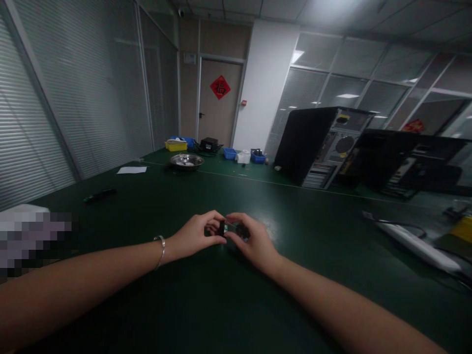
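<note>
Above the green tabletop my two hands meet near the middle of the view, fingertips almost touching. My left hand [199, 233], with a silver bracelet at its wrist, pinches a small black part [221, 228] between thumb and fingers. A tiny pale green piece, like a bit of circuit board, shows at that part's right side. My right hand [254, 241] is curled from the other side, thumb and forefinger closed against the same spot. Something dark shows inside its curl, too small and dim to name. Fingers partly hide what lies between the hands.
A steel bowl [187, 162], blue trays [230, 153] and a yellow tray [176, 145] stand at the back. A computer tower [320, 147] rises at right. A black-and-green tool [100, 195] and white paper [132, 170] lie at left; a white bar with cables [420, 246] lies at right.
</note>
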Available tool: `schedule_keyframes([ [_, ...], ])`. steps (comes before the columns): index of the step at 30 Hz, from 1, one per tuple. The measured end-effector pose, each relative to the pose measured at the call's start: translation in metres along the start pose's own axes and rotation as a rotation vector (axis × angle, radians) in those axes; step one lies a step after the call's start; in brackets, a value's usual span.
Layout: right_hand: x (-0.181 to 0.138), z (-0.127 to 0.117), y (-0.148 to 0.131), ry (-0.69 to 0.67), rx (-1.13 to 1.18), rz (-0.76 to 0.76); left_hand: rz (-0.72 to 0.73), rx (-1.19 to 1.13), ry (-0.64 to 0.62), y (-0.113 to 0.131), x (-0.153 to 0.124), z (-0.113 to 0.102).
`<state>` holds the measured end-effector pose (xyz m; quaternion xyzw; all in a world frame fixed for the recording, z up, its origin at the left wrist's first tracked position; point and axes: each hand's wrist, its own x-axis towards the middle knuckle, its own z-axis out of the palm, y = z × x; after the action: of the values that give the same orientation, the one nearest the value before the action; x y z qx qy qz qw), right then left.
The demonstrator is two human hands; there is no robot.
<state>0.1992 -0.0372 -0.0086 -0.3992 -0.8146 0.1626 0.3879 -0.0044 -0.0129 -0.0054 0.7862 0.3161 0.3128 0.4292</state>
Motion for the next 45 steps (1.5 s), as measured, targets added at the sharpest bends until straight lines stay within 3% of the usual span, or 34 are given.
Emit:
schedule_keyframes([
  [9,0.001,-0.004,-0.005,0.016,0.01,-0.013,-0.023,-0.112,-0.038,0.0,0.001,0.001],
  [21,-0.001,-0.004,0.002,0.036,-0.018,-0.027,-0.106,-0.505,-0.294,-0.002,0.007,-0.002],
  [28,0.0,-0.003,0.006,0.008,-0.013,0.007,-0.101,-0.503,-0.248,-0.011,0.007,-0.001],
  [36,0.001,0.0,0.009,0.035,0.011,0.024,-0.055,-0.439,-0.114,-0.018,0.006,0.002],
  [45,0.002,-0.003,0.005,0.016,-0.007,0.031,-0.109,-0.315,-0.055,-0.008,0.004,-0.001],
])
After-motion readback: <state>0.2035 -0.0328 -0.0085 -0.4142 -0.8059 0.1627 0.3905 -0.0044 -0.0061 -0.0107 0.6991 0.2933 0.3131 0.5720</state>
